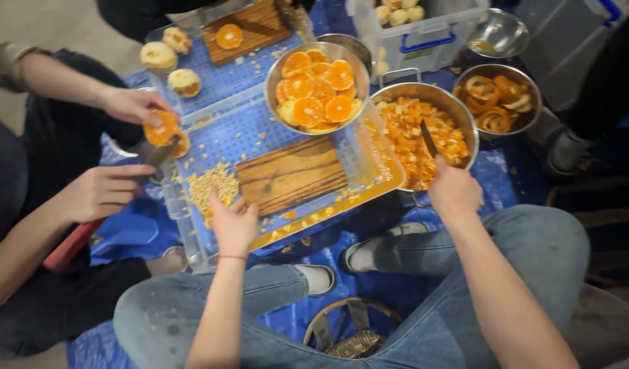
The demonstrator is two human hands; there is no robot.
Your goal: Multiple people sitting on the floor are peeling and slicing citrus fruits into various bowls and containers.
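Observation:
My left hand (232, 222) rests on the edge of a wooden cutting board (292, 175), fingers next to a heap of small pale scraps (208, 184); it holds nothing. The board lies on an upturned blue perforated crate (242, 130). My right hand (454, 190) is closed on a knife (428, 139) whose blade points into a large metal pot of chopped orange pieces (424, 137). A metal bowl of halved peeled oranges (317, 87) stands beyond the board.
At the left another person's two hands (116, 147) hold an orange half and a knife. Peeled oranges (165, 58) and a second board (246, 31) lie at the back. A bowl of peels (499, 102), an empty bowl (495, 33) and a clear bin (417, 27) stand at the right.

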